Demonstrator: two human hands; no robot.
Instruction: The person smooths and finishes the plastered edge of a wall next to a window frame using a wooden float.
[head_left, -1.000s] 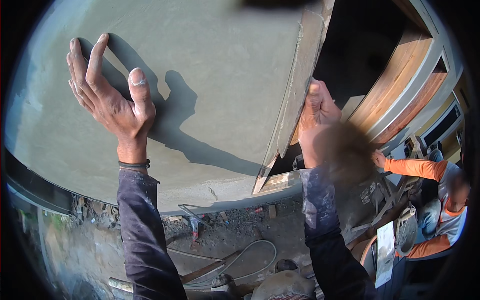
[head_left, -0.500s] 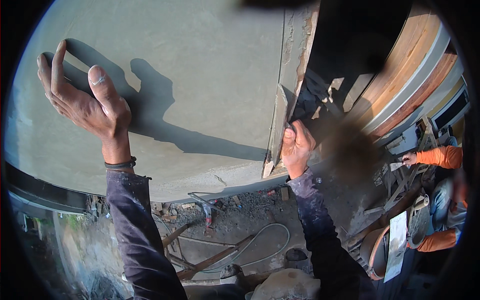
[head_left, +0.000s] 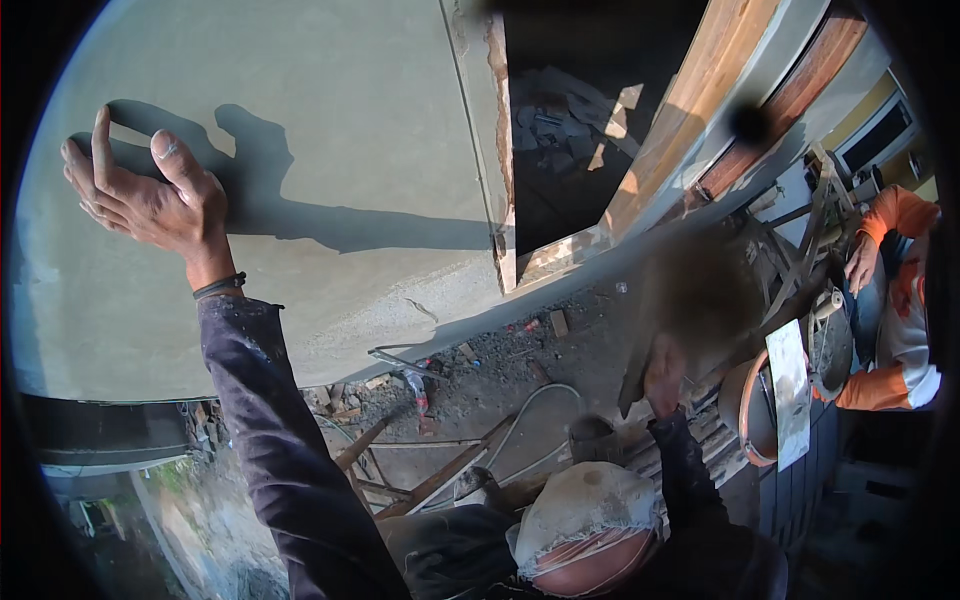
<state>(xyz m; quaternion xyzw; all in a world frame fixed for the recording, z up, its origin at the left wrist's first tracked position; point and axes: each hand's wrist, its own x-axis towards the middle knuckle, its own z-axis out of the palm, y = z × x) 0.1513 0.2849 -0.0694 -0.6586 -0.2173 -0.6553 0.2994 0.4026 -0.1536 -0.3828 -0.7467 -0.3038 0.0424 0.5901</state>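
My left hand (head_left: 140,195) is raised against the grey plastered wall (head_left: 340,120), fingers apart with their tips near the surface, its shadow cast to the right. The wall's edge (head_left: 500,150), a rough strip along a dark opening, is right of it. Lower down, my right hand (head_left: 663,380) is closed on a flat, narrow dark tool (head_left: 633,385), partly hidden by a blurred smudge on the lens, so its exact kind is unclear.
Wooden frame boards (head_left: 650,160) border the opening. A co-worker in orange sleeves (head_left: 900,290) is at the right, beside a bucket (head_left: 750,420), a pale flat board (head_left: 790,400) and a dark pan (head_left: 830,360). Rubble (head_left: 460,360), a hose (head_left: 540,400) and timbers lie below.
My right hand has left the wall's edge and moved down with the flat tool. My left hand stays at the wall. The view has shifted, showing more of the opening and ground.
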